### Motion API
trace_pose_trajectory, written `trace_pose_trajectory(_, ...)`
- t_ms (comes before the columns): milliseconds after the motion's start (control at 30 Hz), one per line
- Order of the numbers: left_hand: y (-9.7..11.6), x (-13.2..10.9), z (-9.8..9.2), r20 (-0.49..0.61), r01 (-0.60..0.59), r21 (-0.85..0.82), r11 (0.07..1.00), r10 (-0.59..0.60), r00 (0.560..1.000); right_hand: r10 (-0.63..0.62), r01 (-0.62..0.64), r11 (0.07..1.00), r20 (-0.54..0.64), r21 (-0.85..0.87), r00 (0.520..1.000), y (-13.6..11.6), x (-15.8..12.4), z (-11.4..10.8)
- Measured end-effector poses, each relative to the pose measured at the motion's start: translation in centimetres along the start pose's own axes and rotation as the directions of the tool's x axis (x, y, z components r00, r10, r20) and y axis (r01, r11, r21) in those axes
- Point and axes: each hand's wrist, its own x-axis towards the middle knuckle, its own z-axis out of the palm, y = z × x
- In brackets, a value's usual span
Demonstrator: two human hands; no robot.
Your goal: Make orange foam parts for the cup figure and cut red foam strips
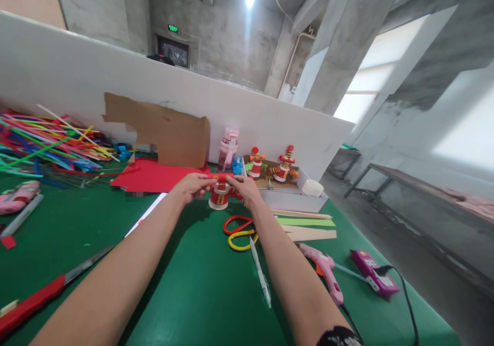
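Green bench [189, 289]; left hand [194, 185] and right hand [244, 187], grip pinched tight on red strip [221, 177] over red-banded cup [219, 199], one per end, presumably for control

Plain red on the small piece [223, 177] near frame centre; red with a gold panel on the cup [219, 200] below; red and yellow on the scissors [240, 249]; solid green across the tabletop [193, 289]; pink on the glue gun [326, 268], lower right.

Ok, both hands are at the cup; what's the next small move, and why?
I'd probably press the red strip onto the cup: the left hand and right hand pinch it from either side at the cup's top, though contact is unclear, and the figures behind carry parts atop similar cups.
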Motion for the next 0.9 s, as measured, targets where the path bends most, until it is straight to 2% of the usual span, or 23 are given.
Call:
trace_pose_trajectory(233, -0.2, 0.3, 0.2, 0.038, 0.074, -0.127, 0.989, -0.069, 0.997, 0.083, -0.082, 0.996, -0.029, 0.040, 0.996, -0.4, 0.6, -0.1)
trace_pose_trajectory(400, -0.7, 0.7, 0.8, 0.065, 0.092, -0.185, 0.978, -0.081, 0.995, 0.076, -0.075, 0.997, -0.026, 0.027, 0.997, 0.1, 0.9, 0.3)
trace_pose_trajectory(733, -1.6, 1.4, 1.9, 0.005, 0.075, -0.161, 0.984, -0.075, 0.997, 0.031, -0.028, 0.999, -0.067, 0.039, 0.997, 0.2, 0.5, 0.9)
trace_pose_trajectory(900, -1.1, 0.8, 1.4, 0.021, 0.063, -0.125, 0.990, -0.061, 0.998, 0.063, -0.059, 0.997, -0.069, 0.059, 0.996, -0.1, 0.2, 0.6)
